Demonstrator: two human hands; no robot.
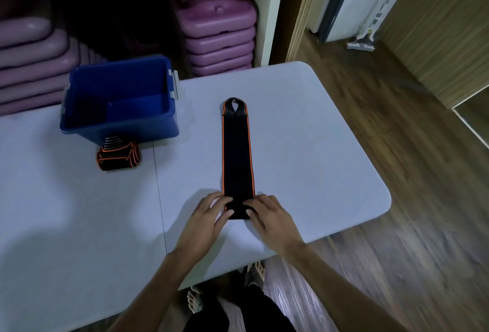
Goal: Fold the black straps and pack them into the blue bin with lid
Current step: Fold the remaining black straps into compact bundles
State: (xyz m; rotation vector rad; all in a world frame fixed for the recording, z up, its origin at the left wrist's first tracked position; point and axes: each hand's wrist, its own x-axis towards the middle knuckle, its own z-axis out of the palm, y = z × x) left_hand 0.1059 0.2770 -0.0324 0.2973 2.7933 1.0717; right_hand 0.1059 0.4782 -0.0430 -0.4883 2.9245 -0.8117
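A long black strap (236,151) with orange edges lies flat on the white table (317,146), running away from me, its looped end at the far side. My left hand (209,215) and my right hand (267,215) pinch the strap's near end from either side, fingertips on the fabric. A second black strap (117,155), folded into a bundle, sits on the table in front of the blue bin (119,122). The bin stands open at the back left; no lid is in view and its inside looks empty.
Stacks of purple plastic steps (219,40) fill the white shelf unit behind the table. The table's right edge and rounded corner are close to my right hand. Wooden floor and a doorway lie to the right. My feet show below the table edge.
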